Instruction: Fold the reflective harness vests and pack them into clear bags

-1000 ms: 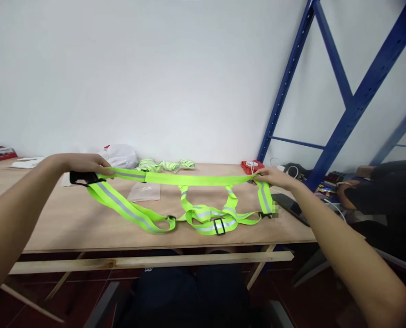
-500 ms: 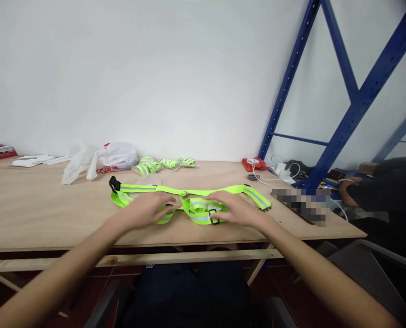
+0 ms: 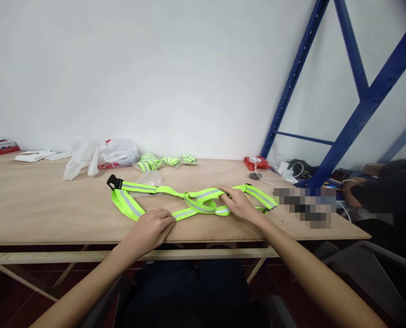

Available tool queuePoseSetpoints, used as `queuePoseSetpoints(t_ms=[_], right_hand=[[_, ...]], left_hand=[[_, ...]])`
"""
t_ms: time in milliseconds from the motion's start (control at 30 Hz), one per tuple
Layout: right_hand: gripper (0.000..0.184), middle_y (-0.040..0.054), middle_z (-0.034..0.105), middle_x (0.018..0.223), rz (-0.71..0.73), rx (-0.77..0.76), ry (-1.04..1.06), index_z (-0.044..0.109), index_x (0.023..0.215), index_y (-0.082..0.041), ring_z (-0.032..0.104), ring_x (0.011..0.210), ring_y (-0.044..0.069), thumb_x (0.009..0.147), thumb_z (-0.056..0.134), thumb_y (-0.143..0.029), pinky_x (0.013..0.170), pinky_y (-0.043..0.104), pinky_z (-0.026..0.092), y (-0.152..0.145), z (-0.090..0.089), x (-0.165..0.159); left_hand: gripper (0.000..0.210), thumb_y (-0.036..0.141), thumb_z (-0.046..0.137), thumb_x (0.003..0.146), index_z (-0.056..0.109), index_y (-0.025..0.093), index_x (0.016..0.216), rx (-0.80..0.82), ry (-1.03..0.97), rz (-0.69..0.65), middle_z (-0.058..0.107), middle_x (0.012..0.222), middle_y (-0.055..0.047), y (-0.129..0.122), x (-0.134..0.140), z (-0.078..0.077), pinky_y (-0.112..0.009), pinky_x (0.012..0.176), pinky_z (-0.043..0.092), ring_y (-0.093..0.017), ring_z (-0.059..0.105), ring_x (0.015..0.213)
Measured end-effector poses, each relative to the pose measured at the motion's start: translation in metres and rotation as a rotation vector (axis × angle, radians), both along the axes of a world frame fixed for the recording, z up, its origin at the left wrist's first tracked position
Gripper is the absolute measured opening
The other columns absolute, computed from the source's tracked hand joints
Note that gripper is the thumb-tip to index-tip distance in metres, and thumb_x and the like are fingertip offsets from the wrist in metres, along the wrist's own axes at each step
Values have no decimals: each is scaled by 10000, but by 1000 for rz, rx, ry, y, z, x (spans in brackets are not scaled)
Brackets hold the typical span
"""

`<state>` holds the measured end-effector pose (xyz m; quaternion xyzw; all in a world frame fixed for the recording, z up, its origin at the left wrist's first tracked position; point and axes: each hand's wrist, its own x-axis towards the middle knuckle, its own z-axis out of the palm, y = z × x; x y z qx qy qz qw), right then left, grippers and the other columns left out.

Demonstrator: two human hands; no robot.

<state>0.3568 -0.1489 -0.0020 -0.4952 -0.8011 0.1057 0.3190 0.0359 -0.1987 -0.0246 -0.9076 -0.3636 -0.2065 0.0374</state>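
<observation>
The person's left hand (image 3: 153, 228) has its fingers curled shut on the near strap (image 3: 184, 213) of a fluorescent yellow-green harness (image 3: 201, 208), its thumb mostly hidden. The right hand (image 3: 237, 202) lays bent fingers over the far strap (image 3: 208, 193); whether they grip or merely press cannot be told, and the hand covers part of the webbing beneath. The harness lies on the wooden table (image 3: 69, 209), a black buckle (image 3: 114, 182) at its left end, overlapping a clear packet (image 3: 151, 180). A pixelated patch (image 3: 301, 207) obscures something dark on the right; beyond it, a co-worker's arm (image 3: 349, 193) is partly lost in shadow. Half a second ago both hands were over bunched middle straps; now these spread wider, and the slide buckle then beside the right hand is out of sight.
</observation>
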Motion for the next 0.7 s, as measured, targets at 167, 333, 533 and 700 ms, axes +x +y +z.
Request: queuePoseSetpoints(t_ms=[167,333,533,700], right_hand=[[321,32,669,712,-18,-253,223,710,943,-146,557,557,148,856,446,-308,542,260,430,39,18,21],[278,29,664,692,103,-481,75,745,918,-146,569,600,154,788,596,-343,564,260,428,60,33,32],[370,94,751,957,-5,-377,-164,757,1010,-175,678,794,233,768,706,-450,716,314,508,57,39,30],[545,123,715,1160,-138,-56,-236,660,1240,-208,675,1023,304,775,737,-479,877,404,518,31,30,27]], left_hand=[[348,290,402,1033,728,169,1010,-18,42,7,720,976,-93,-12,-11,0,-325,783,458,-229,652,913],[381,319,386,1037,738,178,1004,-63,20,2,735,995,-83,-16,-27,5,-304,781,459,-214,665,929],[362,325,445,1000,734,185,833,-114,87,130,708,842,-75,-16,-26,19,-285,646,431,-212,660,777],[234,320,518,974,707,189,929,-42,134,176,695,873,-71,-10,5,34,-297,644,432,-234,657,791]])
